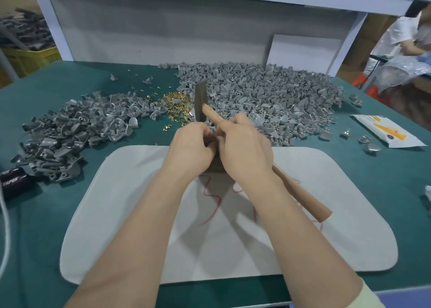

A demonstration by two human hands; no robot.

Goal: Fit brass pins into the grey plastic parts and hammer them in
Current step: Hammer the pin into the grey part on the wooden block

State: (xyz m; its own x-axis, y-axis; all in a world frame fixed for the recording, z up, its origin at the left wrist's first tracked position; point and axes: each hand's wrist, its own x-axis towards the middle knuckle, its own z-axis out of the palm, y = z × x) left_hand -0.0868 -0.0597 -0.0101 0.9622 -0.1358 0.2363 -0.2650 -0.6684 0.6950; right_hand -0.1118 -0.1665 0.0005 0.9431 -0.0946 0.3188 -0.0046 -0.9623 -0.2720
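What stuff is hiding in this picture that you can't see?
Head view:
- Whatever sits between the hands: hidden by left hand and right hand.
- Hammer middle: under the right hand.
- Black box: cut by left edge.
- Pins: too small to count.

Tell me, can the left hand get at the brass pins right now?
Probably yes. The brass pins lie just beyond the left hand, only scattered pins and green table between. The hammer stands to their right, not across the way.
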